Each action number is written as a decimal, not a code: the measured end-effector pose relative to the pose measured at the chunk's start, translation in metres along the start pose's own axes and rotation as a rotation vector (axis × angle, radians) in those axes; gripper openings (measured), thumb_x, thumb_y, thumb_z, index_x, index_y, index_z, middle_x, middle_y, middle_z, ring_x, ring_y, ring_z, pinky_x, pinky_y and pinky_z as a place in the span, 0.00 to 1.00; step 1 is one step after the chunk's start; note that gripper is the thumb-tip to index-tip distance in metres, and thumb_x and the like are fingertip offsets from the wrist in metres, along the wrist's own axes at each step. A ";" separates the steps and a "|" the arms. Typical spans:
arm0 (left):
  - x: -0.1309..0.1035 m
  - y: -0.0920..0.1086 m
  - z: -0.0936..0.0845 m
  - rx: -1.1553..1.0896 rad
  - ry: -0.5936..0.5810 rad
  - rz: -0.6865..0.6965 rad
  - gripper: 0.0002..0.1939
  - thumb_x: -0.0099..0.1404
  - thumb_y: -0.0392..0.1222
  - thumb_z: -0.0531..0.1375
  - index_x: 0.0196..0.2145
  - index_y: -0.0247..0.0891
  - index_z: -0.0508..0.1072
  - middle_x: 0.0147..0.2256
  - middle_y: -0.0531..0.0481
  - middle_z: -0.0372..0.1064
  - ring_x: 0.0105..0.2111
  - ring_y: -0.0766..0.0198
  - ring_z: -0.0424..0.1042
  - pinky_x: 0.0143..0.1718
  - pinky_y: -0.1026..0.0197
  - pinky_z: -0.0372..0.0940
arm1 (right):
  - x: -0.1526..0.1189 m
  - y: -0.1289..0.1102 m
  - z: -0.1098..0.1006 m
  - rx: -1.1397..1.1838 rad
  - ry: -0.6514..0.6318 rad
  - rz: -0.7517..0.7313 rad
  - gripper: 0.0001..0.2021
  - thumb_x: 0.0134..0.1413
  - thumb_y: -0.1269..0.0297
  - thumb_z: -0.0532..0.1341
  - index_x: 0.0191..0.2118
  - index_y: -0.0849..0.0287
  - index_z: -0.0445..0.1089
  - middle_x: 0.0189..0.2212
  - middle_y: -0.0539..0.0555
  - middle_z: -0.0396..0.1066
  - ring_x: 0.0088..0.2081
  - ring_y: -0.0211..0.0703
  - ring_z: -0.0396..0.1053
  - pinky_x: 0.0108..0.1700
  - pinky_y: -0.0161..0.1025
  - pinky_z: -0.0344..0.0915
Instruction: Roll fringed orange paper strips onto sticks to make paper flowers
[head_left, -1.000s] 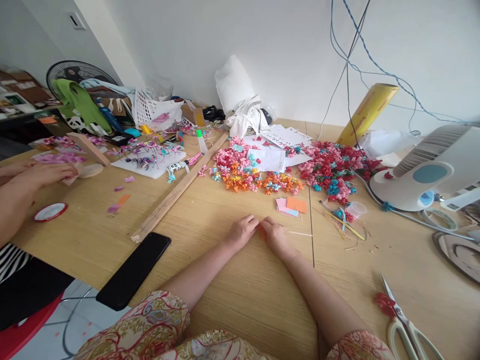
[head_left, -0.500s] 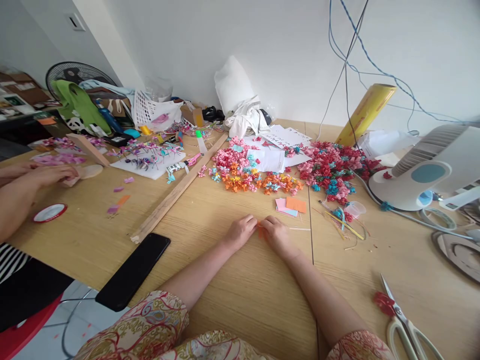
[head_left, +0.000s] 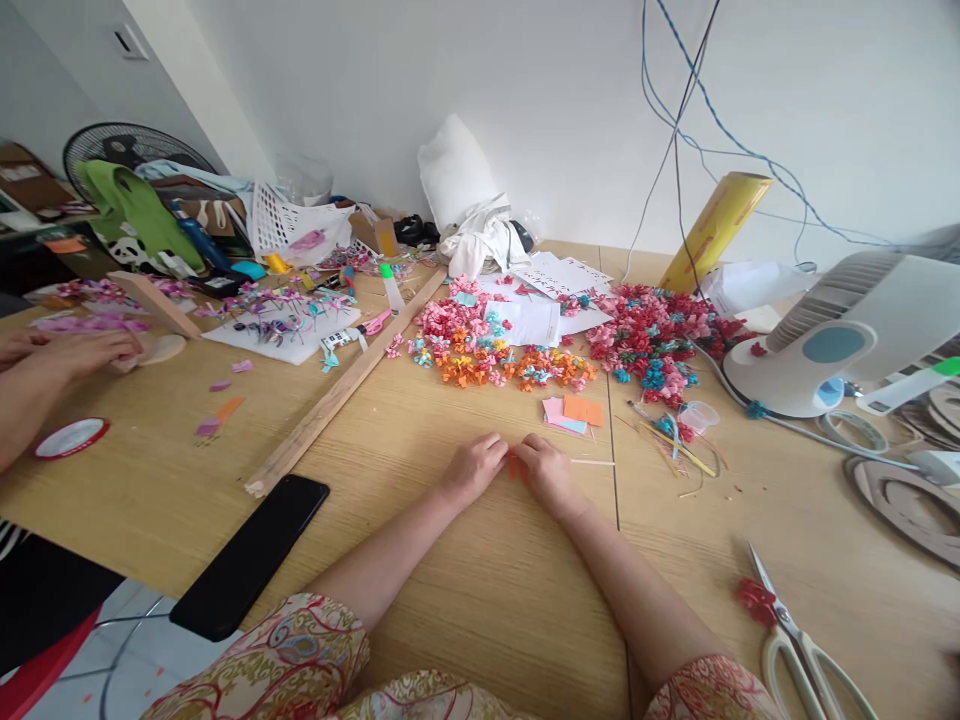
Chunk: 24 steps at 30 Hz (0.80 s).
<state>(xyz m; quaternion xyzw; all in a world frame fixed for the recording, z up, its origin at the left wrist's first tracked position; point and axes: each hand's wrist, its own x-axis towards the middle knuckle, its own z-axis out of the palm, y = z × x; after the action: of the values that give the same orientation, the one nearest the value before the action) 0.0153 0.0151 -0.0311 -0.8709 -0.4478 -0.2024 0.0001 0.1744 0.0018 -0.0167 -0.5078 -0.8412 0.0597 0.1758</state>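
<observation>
Close together over the middle of the table, my left hand [head_left: 476,468] and my right hand [head_left: 547,472] pinch a small orange piece [head_left: 517,466], paper or fabric, between their fingertips. Most of it is hidden by my fingers. A thin pale stick [head_left: 594,461] shows to the right of my right hand. Just beyond my hands lie small rectangles, an orange one [head_left: 583,411] beside pink and light blue ones [head_left: 564,421]. Further back is a heap of small pink and orange flowers [head_left: 469,345], with red and blue ones [head_left: 652,340] to its right.
A wooden bar [head_left: 345,385] and a black phone [head_left: 251,555] lie to my left. White-handled scissors [head_left: 795,640] rest at right front, below a white desk fan [head_left: 802,350]. A co-worker's hands [head_left: 82,355] work at far left near a red-rimmed disc [head_left: 73,438].
My view has shifted slightly to the right. Both my hands stay together on the orange piece, with only small finger movement.
</observation>
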 end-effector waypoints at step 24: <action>0.001 -0.001 -0.001 -0.127 0.017 -0.004 0.04 0.61 0.35 0.52 0.29 0.36 0.65 0.30 0.51 0.61 0.31 0.67 0.63 0.33 0.66 0.59 | 0.001 0.003 -0.002 0.005 0.006 -0.014 0.10 0.52 0.72 0.52 0.34 0.55 0.69 0.30 0.51 0.63 0.33 0.36 0.60 0.30 0.30 0.51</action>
<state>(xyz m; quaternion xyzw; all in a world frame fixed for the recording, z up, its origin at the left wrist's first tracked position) 0.0150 0.0163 -0.0297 -0.8665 -0.4358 -0.2378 -0.0515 0.1770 0.0037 -0.0159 -0.5014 -0.8442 0.0590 0.1800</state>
